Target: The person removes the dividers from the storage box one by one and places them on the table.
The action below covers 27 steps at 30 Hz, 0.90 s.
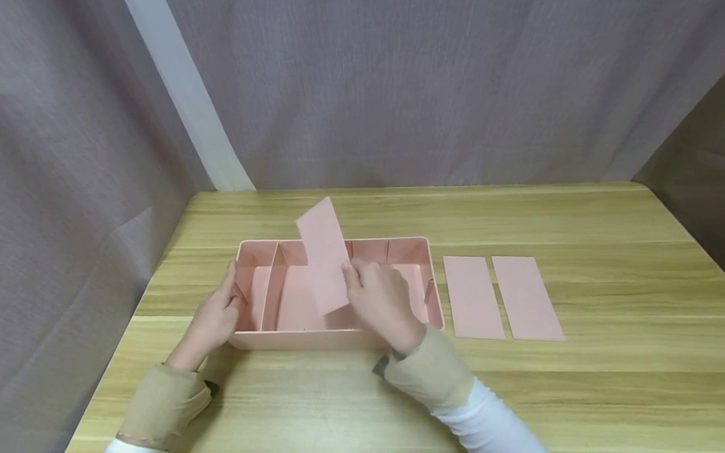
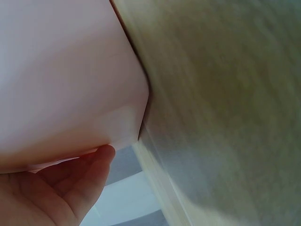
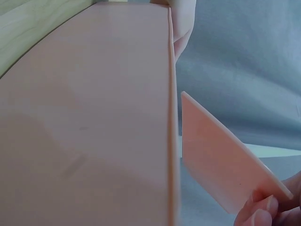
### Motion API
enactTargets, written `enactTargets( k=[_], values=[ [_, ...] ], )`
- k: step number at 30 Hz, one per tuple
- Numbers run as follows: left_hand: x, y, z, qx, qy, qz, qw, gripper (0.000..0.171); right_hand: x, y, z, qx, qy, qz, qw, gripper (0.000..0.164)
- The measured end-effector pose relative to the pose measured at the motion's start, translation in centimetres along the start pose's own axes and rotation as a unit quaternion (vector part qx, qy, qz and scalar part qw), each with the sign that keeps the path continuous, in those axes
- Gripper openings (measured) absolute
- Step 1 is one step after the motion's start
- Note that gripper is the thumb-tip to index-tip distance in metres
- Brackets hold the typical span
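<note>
A long pink box (image 1: 330,341) with an open top sits on the table. My left hand (image 1: 212,320) grips its left end at the rim; the left wrist view shows the fingers (image 2: 91,181) at the edge of the wall. Between thumb and fingers, my right hand (image 1: 384,300) pinches a flat pink divider (image 1: 323,259), tilted above the middle of the box. In the right wrist view this divider (image 3: 211,155) stands apart from the box's rim. Another divider (image 1: 275,287) is upright across the box near its left end.
Two more pink dividers (image 1: 473,297) (image 1: 528,297) lie flat side by side to the right of the box. The wooden table (image 1: 621,270) ends at a grey curtain (image 1: 421,84) behind and at the left. Short slot ridges line the box's inner walls.
</note>
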<state>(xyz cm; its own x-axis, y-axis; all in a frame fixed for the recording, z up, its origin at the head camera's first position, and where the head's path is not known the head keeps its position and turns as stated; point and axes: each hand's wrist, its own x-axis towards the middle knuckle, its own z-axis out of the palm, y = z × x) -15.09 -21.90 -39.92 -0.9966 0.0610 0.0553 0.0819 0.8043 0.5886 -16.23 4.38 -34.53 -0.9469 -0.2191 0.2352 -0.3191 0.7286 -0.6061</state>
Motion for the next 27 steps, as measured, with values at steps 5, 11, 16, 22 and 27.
enactTargets(
  k=[5, 11, 16, 22, 27],
  values=[
    [0.0, 0.0, 0.0, -0.002, -0.001, -0.001, 1.0000, 0.059, -0.1, 0.4, -0.3, 0.003, 0.004, 0.003, 1.000, 0.036],
    [0.1, 0.1, -0.1, -0.003, -0.003, -0.004, 1.0000, 0.060, -0.2, 0.9, -0.9, -0.002, 0.014, -0.001, 1.000, 0.035],
    [0.1, 0.1, -0.1, -0.001, -0.006, -0.007, 1.0000, 0.060, -0.3, 1.2, -1.2, -0.002, 0.016, 0.001, 1.000, 0.034],
    [0.1, 0.1, -0.1, -0.001, -0.009, -0.009, 0.9999, 0.059, -0.4, 1.8, -1.5, 0.013, 0.028, -0.002, 1.000, 0.036],
    [0.0, 0.1, -0.1, -0.003, -0.009, -0.008, 0.9999, 0.060, -0.6, 2.3, -2.0, 0.035, 0.025, -0.003, 0.999, 0.037]
  ],
)
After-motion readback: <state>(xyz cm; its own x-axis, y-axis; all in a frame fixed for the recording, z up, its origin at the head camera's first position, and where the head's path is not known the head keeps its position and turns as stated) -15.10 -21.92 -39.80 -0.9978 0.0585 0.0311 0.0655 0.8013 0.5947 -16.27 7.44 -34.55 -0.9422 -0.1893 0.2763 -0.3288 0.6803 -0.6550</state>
